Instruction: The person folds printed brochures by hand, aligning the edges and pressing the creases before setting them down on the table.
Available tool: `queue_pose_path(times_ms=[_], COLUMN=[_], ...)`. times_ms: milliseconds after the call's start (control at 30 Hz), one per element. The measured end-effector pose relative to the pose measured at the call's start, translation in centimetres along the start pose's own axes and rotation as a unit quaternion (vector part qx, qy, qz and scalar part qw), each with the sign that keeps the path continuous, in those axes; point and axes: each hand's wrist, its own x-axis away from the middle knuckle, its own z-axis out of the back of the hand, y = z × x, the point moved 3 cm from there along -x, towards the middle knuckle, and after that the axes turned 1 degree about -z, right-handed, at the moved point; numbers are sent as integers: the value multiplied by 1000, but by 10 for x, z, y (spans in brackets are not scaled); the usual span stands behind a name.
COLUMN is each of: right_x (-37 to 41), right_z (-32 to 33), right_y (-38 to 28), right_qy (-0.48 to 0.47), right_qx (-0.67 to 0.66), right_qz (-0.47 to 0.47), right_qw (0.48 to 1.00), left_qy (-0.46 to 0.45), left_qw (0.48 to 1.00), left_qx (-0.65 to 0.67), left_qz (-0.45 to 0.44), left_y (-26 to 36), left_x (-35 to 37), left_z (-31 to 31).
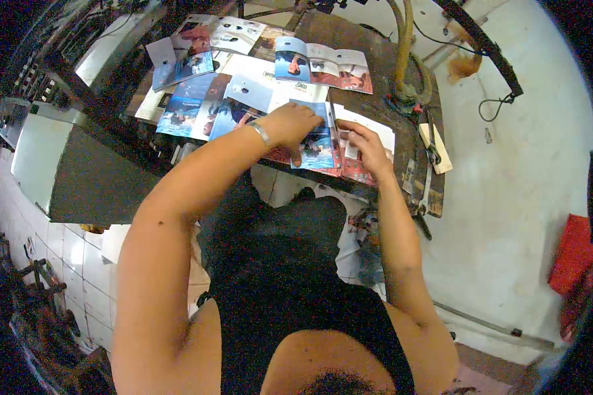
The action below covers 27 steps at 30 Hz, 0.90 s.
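Note:
My left hand (290, 125) lies over a printed booklet (317, 153) with blue water pictures, its fingers stretched across the page and its thumb apart. My right hand (370, 150) is on the booklet's right side, fingers loosely bent and apart, fingertips touching by a raised page edge. Beneath the right hand a white and red printed page (379, 131) shows. A blue-topped printed sheet (249, 99) lies left of my left hand, partly covered by my wrist. Behind the hands rests an open folded booklet (323, 66) with several picture panels.
More printed sheets (188, 108) and a standing folded booklet (178, 62) cover the left of the dark worktable (342, 33). On its right edge lie a wrench (428, 184) and a pale strip (441, 148). A yellowish hose (405, 52) hangs at the back. A grey metal box (99, 171) stands left.

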Motion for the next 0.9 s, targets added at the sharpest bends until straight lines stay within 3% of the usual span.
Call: queue_pose_path(times_ms=[100,200,267,367,467,667,900], right_x=[0,0,0,-4,-7,-7,-5], right_z=[-10,-22,-25,-36,-40,-51,-58], right_y=[-1,-20,-24,-31,-19,-17,-2], right_qy=[20,29,26,16,-2,-49,-84], right_qx=[99,202,273,223,256,350,426], right_qz=[65,107,114,118,153,119,135], right_qw=[993,973,955,968,955,928,891], left_qy=[17,143,160,154,151,261,270], left_qw=[1000,988,985,987,987,957,954], left_qx=[-17,-48,-55,-39,-33,78,75], left_qz=[10,-34,-13,14,33,95,109], left_y=[3,-4,-6,-7,-3,2,0], left_x=[19,34,40,49,58,69,70], left_z=[-1,-17,-23,-33,-36,-39,-47])
